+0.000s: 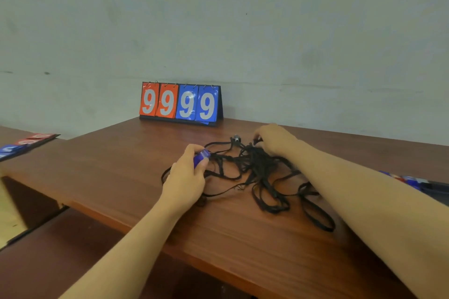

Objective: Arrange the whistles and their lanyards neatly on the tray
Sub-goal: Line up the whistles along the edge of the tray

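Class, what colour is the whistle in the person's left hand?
Blue: the whistle in the left hand, head view.

Soft, even, dimmish indoor light; faint shadows, mild blur, wide-angle bending at edges.

Just one head-worn wide-angle cam, looking forward and down across the wooden surface [121, 177], close over both forearms, flip scoreboard [181, 103] against the wall at 12 o'clock.

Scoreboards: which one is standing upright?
The scoreboard at the back of the table, against the wall, showing 9 9 9 9 on red and blue cards. The other scoreboard, far left, lies flat.
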`<state>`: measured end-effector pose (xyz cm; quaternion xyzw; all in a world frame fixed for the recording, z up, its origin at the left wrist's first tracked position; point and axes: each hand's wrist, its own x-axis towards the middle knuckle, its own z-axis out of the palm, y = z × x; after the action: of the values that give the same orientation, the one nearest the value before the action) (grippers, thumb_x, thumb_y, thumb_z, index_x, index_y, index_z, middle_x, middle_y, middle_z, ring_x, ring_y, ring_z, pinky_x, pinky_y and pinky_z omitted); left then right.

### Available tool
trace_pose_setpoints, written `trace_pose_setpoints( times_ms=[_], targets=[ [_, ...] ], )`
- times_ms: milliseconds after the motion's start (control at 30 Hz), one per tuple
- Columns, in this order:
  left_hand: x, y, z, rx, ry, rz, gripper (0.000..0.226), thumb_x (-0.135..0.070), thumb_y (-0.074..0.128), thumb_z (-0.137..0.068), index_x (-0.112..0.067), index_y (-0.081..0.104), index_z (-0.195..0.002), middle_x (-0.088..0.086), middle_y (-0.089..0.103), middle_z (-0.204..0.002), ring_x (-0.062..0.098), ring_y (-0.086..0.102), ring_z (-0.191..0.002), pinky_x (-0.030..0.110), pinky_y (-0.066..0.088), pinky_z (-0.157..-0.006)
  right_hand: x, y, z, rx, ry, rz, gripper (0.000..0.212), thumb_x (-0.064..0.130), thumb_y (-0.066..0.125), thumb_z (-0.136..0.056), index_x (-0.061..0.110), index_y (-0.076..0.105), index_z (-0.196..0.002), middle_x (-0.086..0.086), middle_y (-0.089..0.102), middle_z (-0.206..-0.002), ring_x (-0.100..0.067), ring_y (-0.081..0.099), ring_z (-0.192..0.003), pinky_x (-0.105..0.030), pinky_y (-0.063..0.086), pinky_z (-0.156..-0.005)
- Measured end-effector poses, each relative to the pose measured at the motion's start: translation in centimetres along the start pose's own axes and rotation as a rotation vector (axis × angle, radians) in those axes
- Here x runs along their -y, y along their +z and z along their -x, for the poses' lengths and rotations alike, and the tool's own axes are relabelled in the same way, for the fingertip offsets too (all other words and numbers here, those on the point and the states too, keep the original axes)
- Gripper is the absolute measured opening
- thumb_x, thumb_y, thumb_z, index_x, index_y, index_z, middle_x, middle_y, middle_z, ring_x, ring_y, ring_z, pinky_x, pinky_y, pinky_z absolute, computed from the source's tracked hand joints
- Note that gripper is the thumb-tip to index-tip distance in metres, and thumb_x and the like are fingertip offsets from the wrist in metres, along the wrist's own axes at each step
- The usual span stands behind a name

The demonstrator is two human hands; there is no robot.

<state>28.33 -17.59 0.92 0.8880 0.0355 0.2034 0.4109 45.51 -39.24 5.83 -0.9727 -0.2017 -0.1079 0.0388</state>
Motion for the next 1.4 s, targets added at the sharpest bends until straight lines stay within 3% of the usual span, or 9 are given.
trace_pose_setpoints(
  times_ms=[100, 233, 433, 567, 667, 767, 1033, 1233, 1400],
  targets=[
    [0.0, -0.1, 0.2, -0.007, 0.029, -0.001, 0.022, -0.034, 0.052, -0.103, -0.04, 0.048, -0.124, -0.006, 0.063, -0.119, 0.015, 0.058, -0.112, 0.038, 0.051, -0.094, -0.9, -1.9, 1.9, -0.195, 0.066, -0.198, 0.026, 0.032, 0.069, -0.092, 0.017, 0.069, -0.114, -0.004, 0.07, -0.115, -0.023, 0.065, -0.102, -0.039, 0.055, -0.091],
    [-0.8, -0.5, 0.5, -0.034, -0.025, -0.05, 0.018, -0.047, 0.048, -0.101, -0.047, 0.039, -0.116, -0.012, 0.07, -0.11, 0.018, 0.06, -0.115, 0.051, 0.046, -0.104, -2.5, -7.3, 8.7, -0.47, 0.213, -0.702, 0.037, 0.042, 0.072, -0.089, 0.015, 0.068, -0.113, 0.006, 0.067, -0.099, -0.01, 0.063, -0.086, -0.014, 0.045, -0.073],
    [-5.7, 0.4, 2.5, -0.114, 0.099, -0.559, 0.023, -0.043, 0.04, -0.104, -0.029, 0.041, -0.121, 0.002, 0.058, -0.11, 0.022, 0.051, -0.115, 0.05, 0.025, -0.105, -8.0, -12.2, 21.6, -0.265, 0.232, -0.833, 0.029, 0.053, 0.068, -0.087, 0.028, 0.066, -0.102, 0.004, 0.077, -0.081, -0.009, 0.074, -0.067, -0.023, 0.058, -0.066],
    [-11.3, 3.0, 1.9, -0.002, 0.256, -0.397, 0.025, -0.042, 0.056, -0.099, -0.027, 0.054, -0.119, -0.009, 0.061, -0.104, 0.012, 0.055, -0.1, 0.043, 0.041, -0.102, -12.8, -14.0, 26.3, -0.233, 0.295, -0.832, 0.027, 0.051, 0.066, -0.089, 0.027, 0.067, -0.102, 0.003, 0.077, -0.079, -0.008, 0.075, -0.066, -0.022, 0.058, -0.067],
    [-17.3, 6.6, 2.5, 0.105, 0.33, -0.128, 0.027, -0.045, 0.072, -0.089, -0.029, 0.063, -0.108, -0.019, 0.064, -0.095, 0.0, 0.062, -0.086, 0.023, 0.053, -0.081, -16.7, -14.0, 27.3, -0.265, 0.348, -0.964, 0.029, 0.031, 0.07, -0.093, 0.013, 0.07, -0.116, -0.004, 0.078, -0.089, -0.014, 0.077, -0.077, -0.028, 0.061, -0.08],
    [-23.1, 11.0, 3.1, 0.217, 0.326, 0.111, 0.039, -0.051, 0.078, -0.081, -0.031, 0.065, -0.111, -0.012, 0.074, -0.094, 0.003, 0.07, -0.085, 0.025, 0.055, -0.082, -19.7, -13.5, 27.6, -0.247, 0.388, -1.045, 0.024, 0.014, 0.066, -0.096, 0.003, 0.068, -0.118, -0.01, 0.077, -0.095, -0.018, 0.077, -0.085, -0.023, 0.061, -0.076],
    [-29.3, 20.3, 1.0, 0.801, 0.33, 0.268, 0.04, -0.031, 0.074, -0.091, -0.026, 0.059, -0.128, 0.005, 0.077, -0.112, 0.021, 0.075, -0.102, 0.043, 0.059, -0.096, -24.4, -9.4, 29.1, -0.257, 0.528, -0.462, 0.027, 0.032, 0.062, -0.098, 0.017, 0.066, -0.119, -0.004, 0.074, -0.106, -0.017, 0.07, -0.091, -0.032, 0.055, -0.086],
    [-31.1, 23.0, 0.5, 0.778, 0.478, -0.069, 0.043, -0.053, 0.071, -0.085, -0.03, 0.063, -0.119, -0.004, 0.078, -0.095, 0.008, 0.076, -0.082, 0.035, 0.061, -0.089, -24.4, -9.2, 29.4, -0.367, 0.467, -0.137, 0.027, 0.033, 0.057, -0.099, 0.015, 0.063, -0.119, -0.006, 0.066, -0.11, -0.023, 0.062, -0.091, -0.032, 0.047, -0.072],
    [-31.8, 25.1, 1.9, 0.669, 0.598, -0.31, 0.053, -0.063, 0.076, -0.076, -0.028, 0.068, -0.115, -0.011, 0.075, -0.095, 0.006, 0.069, -0.093, 0.033, 0.054, -0.093, -24.1, -8.8, 29.0, -0.487, 0.444, -0.094, 0.028, 0.033, 0.057, -0.099, 0.016, 0.06, -0.121, -0.006, 0.063, -0.111, -0.025, 0.063, -0.095, -0.037, 0.052, -0.077]
  ],
)
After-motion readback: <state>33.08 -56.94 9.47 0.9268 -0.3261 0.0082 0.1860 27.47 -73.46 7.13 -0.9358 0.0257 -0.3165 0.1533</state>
